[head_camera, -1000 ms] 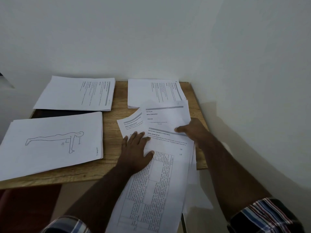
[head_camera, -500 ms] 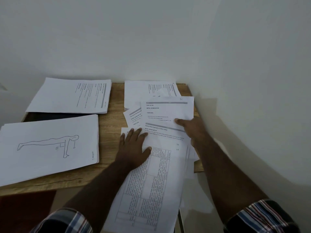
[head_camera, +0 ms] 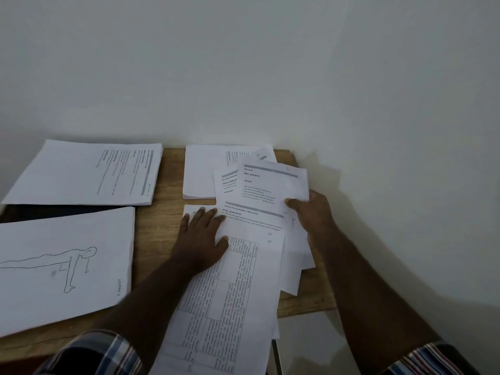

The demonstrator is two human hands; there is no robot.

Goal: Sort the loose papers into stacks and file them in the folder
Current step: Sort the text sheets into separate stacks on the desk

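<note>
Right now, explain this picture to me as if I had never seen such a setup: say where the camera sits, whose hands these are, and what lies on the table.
There is no machine here. A person wears a camera on the head, so you look down along both arms at a wooden table in a corner. The left hand lies flat, fingers straight, on a loose pile of printed sheets that hangs over the near edge. The right hand pinches the corner of one sheet, lifted over that pile. Three neater stacks lie about: one with a push-up drawing at near left, a text stack behind it, another text stack at the back.
</note>
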